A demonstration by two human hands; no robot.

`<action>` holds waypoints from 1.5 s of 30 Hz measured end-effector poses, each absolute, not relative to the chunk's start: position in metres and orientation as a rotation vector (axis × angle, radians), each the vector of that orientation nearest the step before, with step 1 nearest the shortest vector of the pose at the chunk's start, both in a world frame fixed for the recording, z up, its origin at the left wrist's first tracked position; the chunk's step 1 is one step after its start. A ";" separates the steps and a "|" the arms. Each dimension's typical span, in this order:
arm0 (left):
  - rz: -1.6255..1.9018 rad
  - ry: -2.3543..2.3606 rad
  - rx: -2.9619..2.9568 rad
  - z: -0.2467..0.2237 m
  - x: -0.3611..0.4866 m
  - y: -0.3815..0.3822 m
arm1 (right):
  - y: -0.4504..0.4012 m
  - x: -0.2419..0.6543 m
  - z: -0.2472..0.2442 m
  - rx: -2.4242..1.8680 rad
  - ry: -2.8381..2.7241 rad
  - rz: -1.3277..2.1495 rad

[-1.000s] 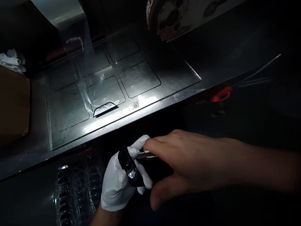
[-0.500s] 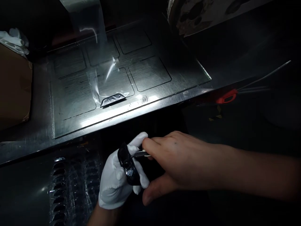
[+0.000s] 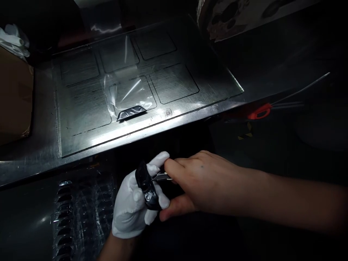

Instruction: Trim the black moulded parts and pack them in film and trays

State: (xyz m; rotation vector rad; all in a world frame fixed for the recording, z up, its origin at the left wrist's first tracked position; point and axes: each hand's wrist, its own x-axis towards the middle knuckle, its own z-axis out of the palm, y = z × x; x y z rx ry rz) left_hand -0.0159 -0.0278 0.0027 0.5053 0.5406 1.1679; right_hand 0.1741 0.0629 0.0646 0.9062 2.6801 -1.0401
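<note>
My left hand [image 3: 129,208], in a white glove, is closed around a small glossy black part [image 3: 146,188] with a curved, hollow shape and a shiny spot near its lower end. My bare right hand [image 3: 195,183] grips a small knife [image 3: 161,177] with a grey blade and a pale end, mostly hidden by the fingers. Its tip meets the inner side of the black part, or lies just beside it. The right thumb reaches to the gloved fingertip at the part's lower end.
On the metal bench a similar black part [image 3: 132,113] lies under clear plastic film [image 3: 129,90], on a sheet marked with rectangles [image 3: 176,83]. A cardboard box [image 3: 16,98] stands left. Wrapped black parts [image 3: 64,221] are stacked in rows lower left. A red-handled tool [image 3: 259,111] lies right.
My right thumb has moved up and in to the lower end of the black part. The knife stays at the part. The film at the back of the bench has sunk lower.
</note>
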 end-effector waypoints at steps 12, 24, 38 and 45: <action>1.117 0.689 0.412 0.005 -0.014 -0.030 | 0.063 0.176 0.061 0.896 2.693 -0.961; 1.017 0.826 0.419 -0.002 0.008 -0.017 | 0.070 0.210 0.035 0.959 2.646 -1.093; 0.970 1.000 0.481 0.003 0.051 0.006 | 0.081 0.284 0.018 1.291 2.767 -1.707; 0.891 0.964 0.479 0.009 0.054 0.003 | 0.092 0.282 0.033 1.161 3.143 -1.060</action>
